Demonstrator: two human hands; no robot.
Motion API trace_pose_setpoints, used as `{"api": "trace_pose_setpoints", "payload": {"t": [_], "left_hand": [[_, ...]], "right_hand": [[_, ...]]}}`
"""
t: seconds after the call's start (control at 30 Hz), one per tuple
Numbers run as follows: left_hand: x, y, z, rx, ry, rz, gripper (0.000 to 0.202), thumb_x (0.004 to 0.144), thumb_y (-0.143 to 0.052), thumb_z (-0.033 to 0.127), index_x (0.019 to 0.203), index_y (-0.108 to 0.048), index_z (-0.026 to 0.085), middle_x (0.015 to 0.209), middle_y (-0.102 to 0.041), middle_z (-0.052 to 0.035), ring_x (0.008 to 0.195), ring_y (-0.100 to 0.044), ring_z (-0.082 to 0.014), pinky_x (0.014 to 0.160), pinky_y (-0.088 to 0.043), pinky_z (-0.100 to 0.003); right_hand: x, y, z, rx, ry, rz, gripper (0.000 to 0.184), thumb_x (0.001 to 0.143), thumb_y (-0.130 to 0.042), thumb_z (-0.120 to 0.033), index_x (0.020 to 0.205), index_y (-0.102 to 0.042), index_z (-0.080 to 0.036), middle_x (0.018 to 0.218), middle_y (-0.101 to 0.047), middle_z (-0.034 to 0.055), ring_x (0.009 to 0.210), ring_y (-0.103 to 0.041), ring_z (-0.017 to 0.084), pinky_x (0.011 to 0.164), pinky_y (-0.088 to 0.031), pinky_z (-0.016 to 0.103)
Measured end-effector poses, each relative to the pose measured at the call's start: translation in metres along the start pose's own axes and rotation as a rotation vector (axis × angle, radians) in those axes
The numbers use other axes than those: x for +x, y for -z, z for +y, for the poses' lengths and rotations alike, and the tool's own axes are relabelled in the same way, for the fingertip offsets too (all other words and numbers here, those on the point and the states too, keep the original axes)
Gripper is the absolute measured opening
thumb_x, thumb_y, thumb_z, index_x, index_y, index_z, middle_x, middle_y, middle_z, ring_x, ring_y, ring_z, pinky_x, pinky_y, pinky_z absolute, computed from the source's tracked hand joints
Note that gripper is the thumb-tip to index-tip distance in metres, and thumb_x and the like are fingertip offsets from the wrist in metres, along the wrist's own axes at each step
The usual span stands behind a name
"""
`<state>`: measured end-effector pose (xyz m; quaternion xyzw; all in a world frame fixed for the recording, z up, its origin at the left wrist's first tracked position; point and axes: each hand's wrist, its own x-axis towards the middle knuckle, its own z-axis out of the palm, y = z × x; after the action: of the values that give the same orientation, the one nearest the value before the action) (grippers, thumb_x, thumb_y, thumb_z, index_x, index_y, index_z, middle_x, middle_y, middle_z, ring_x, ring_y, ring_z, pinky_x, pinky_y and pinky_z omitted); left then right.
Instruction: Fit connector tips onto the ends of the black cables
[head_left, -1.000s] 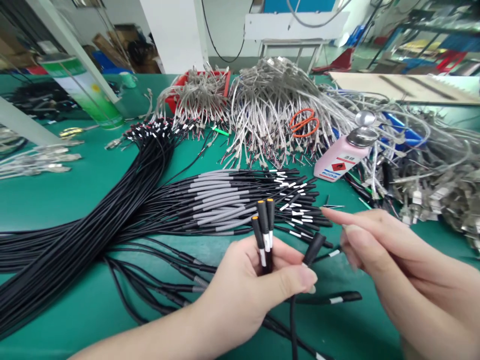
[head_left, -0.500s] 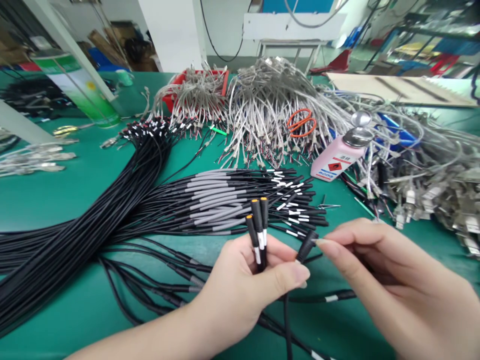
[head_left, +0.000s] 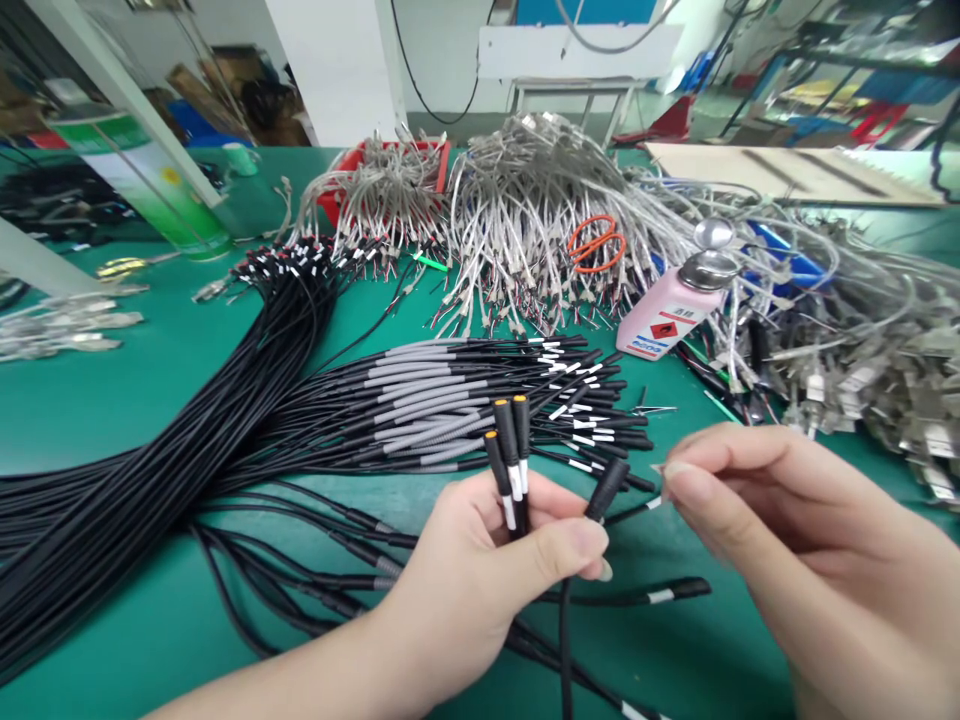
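Note:
My left hand (head_left: 517,570) is closed around several black cables. Three slim cable connectors (head_left: 510,450) with orange tips and white labels stand up from its fist. Between its thumb and forefinger, a thicker black connector (head_left: 609,487) is pinched, tilted up to the right, its cable hanging below. To the right of that connector, my right hand (head_left: 780,520) has thumb and forefinger pressed together, apart from it; whether something tiny sits between the fingertips I cannot make out. A cable with a white label (head_left: 651,504) passes behind these fingertips, its end hidden.
Black cables with grey sleeves (head_left: 431,395) lie behind my left hand, crossed by a thick black bundle (head_left: 247,380). Farther back are a heap of grey cables (head_left: 517,210), orange-handled scissors (head_left: 596,245), a pink bottle (head_left: 667,310) and a red bin (head_left: 330,208).
My right hand has drawn back to the right, off the tip of the thicker connector, leaving a gap. My left hand keeps its hold; the view has shifted slightly.

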<state>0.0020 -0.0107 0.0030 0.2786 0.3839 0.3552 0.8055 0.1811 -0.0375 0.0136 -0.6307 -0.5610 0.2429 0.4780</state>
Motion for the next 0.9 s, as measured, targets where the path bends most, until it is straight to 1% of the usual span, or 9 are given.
{"api": "trace_pose_setpoints", "payload": {"t": [0.17,0.3,0.37,0.47,0.6,0.73,0.83,0.87,0.9], "left_hand": [[0.0,0.0,-0.001,0.011,-0.012,-0.002,0.021,0.069,-0.087,0.028,0.076,-0.07,0.017,0.062,-0.071,0.0046,0.061,-0.064,-0.0057,0.061,-0.046,-0.016],[0.0,-0.002,-0.001,-0.016,-0.006,0.017,0.025,0.063,-0.09,0.025,0.073,-0.069,0.017,0.06,-0.069,0.0058,0.06,-0.064,-0.006,0.06,-0.046,-0.016],[0.0,-0.002,-0.001,-0.017,-0.003,0.021,0.026,0.062,-0.091,0.025,0.073,-0.069,0.016,0.06,-0.07,0.005,0.059,-0.064,-0.0065,0.06,-0.046,-0.016],[0.0,-0.002,-0.001,-0.011,-0.003,0.028,0.025,0.062,-0.09,0.023,0.073,-0.069,0.016,0.061,-0.071,0.0043,0.059,-0.064,-0.0072,0.06,-0.046,-0.017],[0.0,-0.001,-0.001,-0.008,-0.01,0.03,0.024,0.062,-0.09,0.021,0.073,-0.069,0.016,0.061,-0.071,0.0047,0.06,-0.064,-0.007,0.061,-0.047,-0.017],[0.0,-0.001,-0.002,0.0,-0.011,0.042,0.025,0.062,-0.09,0.021,0.074,-0.069,0.017,0.062,-0.071,0.0044,0.061,-0.064,-0.0072,0.062,-0.047,-0.017],[0.0,-0.001,-0.002,0.002,-0.016,0.044,0.024,0.061,-0.09,0.016,0.073,-0.07,0.017,0.061,-0.071,0.0044,0.061,-0.064,-0.0075,0.061,-0.047,-0.016],[0.0,-0.001,-0.002,-0.001,-0.017,0.044,0.024,0.06,-0.09,0.015,0.073,-0.07,0.017,0.061,-0.071,0.0047,0.06,-0.064,-0.0075,0.061,-0.047,-0.016],[0.0,-0.001,-0.001,-0.006,-0.021,0.044,0.023,0.061,-0.09,0.016,0.073,-0.07,0.017,0.061,-0.071,0.0049,0.06,-0.064,-0.0074,0.061,-0.047,-0.016]], "right_hand": [[0.0,-0.007,-0.001,-0.065,0.093,0.015,0.005,0.091,-0.065,-0.03,0.086,-0.063,-0.028,0.08,-0.065,-0.0046,0.068,-0.059,0.012,0.058,-0.044,0.023],[0.002,-0.003,0.005,-0.095,0.24,-0.08,0.007,0.092,-0.064,-0.023,0.092,-0.062,-0.029,0.085,-0.065,-0.0049,0.071,-0.061,0.011,0.059,-0.047,0.02],[0.003,-0.001,0.007,-0.117,0.264,-0.106,0.008,0.092,-0.063,-0.022,0.093,-0.061,-0.03,0.086,-0.065,-0.0048,0.073,-0.061,0.011,0.06,-0.047,0.019],[0.003,0.0,0.008,-0.132,0.279,-0.109,0.007,0.093,-0.062,-0.023,0.092,-0.06,-0.029,0.085,-0.065,-0.0048,0.073,-0.061,0.011,0.061,-0.047,0.019],[0.002,-0.002,0.007,-0.136,0.256,-0.187,0.006,0.094,-0.061,-0.025,0.09,-0.06,-0.029,0.082,-0.065,-0.006,0.07,-0.061,0.01,0.059,-0.047,0.018],[0.004,-0.002,0.008,-0.131,0.254,-0.164,0.006,0.094,-0.061,-0.024,0.09,-0.059,-0.029,0.082,-0.065,-0.0063,0.071,-0.061,0.009,0.059,-0.048,0.016],[0.004,-0.002,0.006,-0.113,0.226,-0.229,0.006,0.094,-0.061,-0.026,0.089,-0.06,-0.03,0.078,-0.064,-0.008,0.066,-0.06,0.008,0.057,-0.047,0.015],[0.004,-0.003,0.004,-0.1,0.205,-0.21,0.005,0.093,-0.062,-0.027,0.089,-0.061,-0.03,0.079,-0.064,-0.0078,0.066,-0.06,0.009,0.057,-0.047,0.017],[0.003,-0.004,0.003,-0.087,0.183,-0.155,0.004,0.093,-0.063,-0.028,0.089,-0.061,-0.03,0.079,-0.064,-0.0072,0.067,-0.06,0.01,0.057,-0.046,0.019]]}}
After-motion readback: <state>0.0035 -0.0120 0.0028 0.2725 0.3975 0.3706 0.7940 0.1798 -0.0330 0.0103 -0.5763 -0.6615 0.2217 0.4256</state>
